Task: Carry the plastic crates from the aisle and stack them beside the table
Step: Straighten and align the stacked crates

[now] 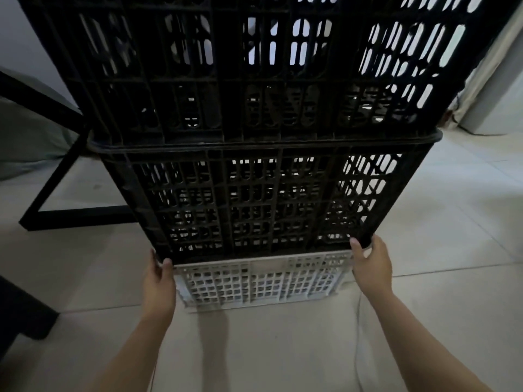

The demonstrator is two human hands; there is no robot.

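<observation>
Gripping the lower black crate [254,199] at its two bottom corners, your left hand [158,281] and right hand [370,264] clamp it just above the white crate [260,281]. Its long axis runs left-right; probably another black crate [254,66] nests above, beside the far-left table frame [51,190].

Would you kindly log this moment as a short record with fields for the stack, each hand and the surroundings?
stack: upper black crate nested in lower black crate, over white crate on tiled floor
left hand: grips the lower black crate's bottom left corner
right hand: grips its bottom right corner
surroundings: black table frame left of the stack
</observation>
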